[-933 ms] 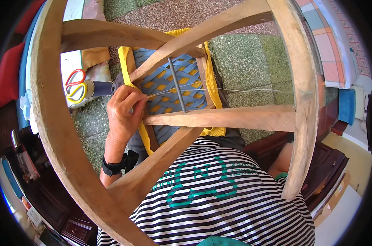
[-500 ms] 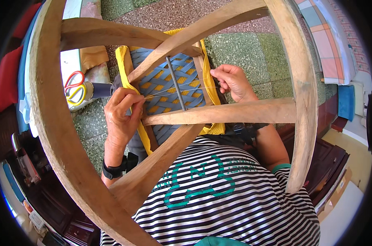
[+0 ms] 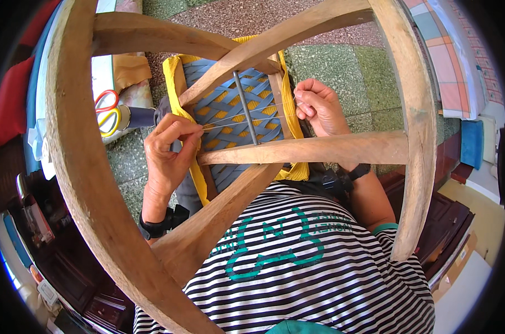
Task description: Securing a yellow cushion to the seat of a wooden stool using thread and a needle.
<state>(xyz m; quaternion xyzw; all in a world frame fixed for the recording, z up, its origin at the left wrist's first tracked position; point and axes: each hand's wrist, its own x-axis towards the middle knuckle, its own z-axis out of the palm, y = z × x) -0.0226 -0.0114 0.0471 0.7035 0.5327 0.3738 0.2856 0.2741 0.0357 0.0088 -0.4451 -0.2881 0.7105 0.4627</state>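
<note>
Head view: scissors (image 3: 110, 109) sit left of the left hand (image 3: 167, 146), its thumb and fingertips pinched together on thread (image 3: 210, 126) beside the yellow fabric (image 3: 171, 83). 2 strands cross the woven webbing (image 3: 221, 100) and metal rod (image 3: 245, 108) toward the right hand (image 3: 323, 111), whose thumb and forefinger also pinch thread. Even, gentle tension should help avoid snags.

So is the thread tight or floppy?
Tight, it seems: the thread runs nearly straight between the left hand and the right hand.
</note>
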